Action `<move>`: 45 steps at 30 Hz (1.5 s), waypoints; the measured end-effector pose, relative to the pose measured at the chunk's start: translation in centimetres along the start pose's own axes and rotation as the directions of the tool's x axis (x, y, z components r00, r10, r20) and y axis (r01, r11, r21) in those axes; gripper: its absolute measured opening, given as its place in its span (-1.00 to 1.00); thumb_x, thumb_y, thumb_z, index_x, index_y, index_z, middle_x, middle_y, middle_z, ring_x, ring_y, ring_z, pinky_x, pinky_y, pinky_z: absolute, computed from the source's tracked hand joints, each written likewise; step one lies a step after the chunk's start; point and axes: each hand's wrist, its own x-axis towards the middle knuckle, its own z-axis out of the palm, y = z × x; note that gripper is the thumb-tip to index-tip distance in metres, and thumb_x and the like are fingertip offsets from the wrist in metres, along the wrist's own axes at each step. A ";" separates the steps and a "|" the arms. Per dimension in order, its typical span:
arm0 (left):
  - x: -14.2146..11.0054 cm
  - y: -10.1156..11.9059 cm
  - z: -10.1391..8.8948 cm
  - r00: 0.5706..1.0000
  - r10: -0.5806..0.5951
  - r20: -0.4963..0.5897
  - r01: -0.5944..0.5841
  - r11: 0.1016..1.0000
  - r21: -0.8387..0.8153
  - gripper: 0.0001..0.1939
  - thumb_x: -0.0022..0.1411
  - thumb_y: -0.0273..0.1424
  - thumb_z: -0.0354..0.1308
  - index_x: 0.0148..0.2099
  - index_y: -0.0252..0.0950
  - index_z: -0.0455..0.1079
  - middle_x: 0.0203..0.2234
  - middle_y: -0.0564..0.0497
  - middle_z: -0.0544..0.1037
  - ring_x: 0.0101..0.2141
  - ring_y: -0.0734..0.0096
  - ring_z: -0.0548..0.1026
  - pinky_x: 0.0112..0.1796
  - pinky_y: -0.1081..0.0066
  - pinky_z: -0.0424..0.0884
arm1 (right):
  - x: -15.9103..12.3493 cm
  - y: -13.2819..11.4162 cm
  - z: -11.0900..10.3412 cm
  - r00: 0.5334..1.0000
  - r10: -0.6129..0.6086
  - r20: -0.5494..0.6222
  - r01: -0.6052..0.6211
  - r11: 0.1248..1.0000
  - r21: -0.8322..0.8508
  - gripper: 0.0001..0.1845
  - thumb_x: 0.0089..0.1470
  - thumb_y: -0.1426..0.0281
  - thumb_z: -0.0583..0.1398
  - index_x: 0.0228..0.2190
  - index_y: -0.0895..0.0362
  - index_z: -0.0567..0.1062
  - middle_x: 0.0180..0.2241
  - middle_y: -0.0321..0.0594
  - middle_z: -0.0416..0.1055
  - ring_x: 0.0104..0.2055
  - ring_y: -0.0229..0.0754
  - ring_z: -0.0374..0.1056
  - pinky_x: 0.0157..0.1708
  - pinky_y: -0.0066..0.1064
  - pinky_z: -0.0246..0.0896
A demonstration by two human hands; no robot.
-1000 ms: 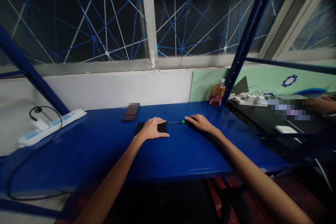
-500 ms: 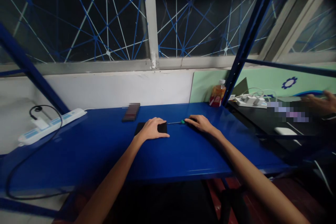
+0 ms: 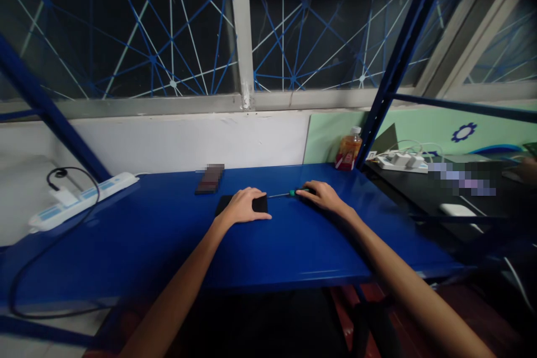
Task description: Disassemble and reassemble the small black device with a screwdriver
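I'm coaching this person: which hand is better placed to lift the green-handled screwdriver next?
Probably the right hand: it is at the handle end of the screwdriver, while the left hand rests on the flat black object.

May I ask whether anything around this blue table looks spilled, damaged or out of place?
Nothing looks spilled. The black cable by the power strip droops untidily past the front edge of the table at left, and the window frame has a ragged white patch resembling chipped paint.
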 end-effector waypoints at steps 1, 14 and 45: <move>0.0 0.0 0.0 1.000 0.000 0.001 0.000 1.000 0.003 -0.16 -0.07 0.20 0.15 0.16 -0.18 0.32 0.05 -0.16 0.42 0.00 -0.06 0.37 -0.05 0.04 0.30 | 0.0 -0.1 0.0 1.000 0.003 0.006 -0.003 1.000 0.005 -0.54 0.12 -0.02 0.05 -0.43 0.09 0.48 -0.47 -0.20 0.42 -0.45 -0.19 0.26 -0.47 -0.40 0.01; -0.1 0.1 0.0 1.000 0.000 -0.007 0.000 1.000 0.010 -0.17 -0.06 0.20 0.16 0.16 -0.17 0.33 0.05 -0.14 0.42 -0.01 -0.05 0.38 -0.04 0.07 0.30 | 0.0 0.4 0.0 0.999 -0.015 0.033 0.010 0.991 0.133 -0.56 0.03 -0.02 0.13 -0.41 0.12 0.45 -0.56 -0.31 0.32 -0.53 -0.25 0.16 -0.52 -0.43 -0.01; 0.0 -0.3 0.3 1.000 -0.004 0.003 0.004 1.000 0.014 -0.16 -0.06 0.22 0.14 0.17 -0.16 0.31 0.06 -0.13 0.41 0.01 -0.07 0.36 -0.07 0.08 0.34 | 0.1 1.2 0.5 0.999 0.035 0.004 -0.035 0.989 0.144 -0.56 -0.04 -0.02 0.20 -0.33 0.10 0.35 -0.54 -0.36 0.30 -0.52 -0.26 0.14 -0.52 -0.46 -0.03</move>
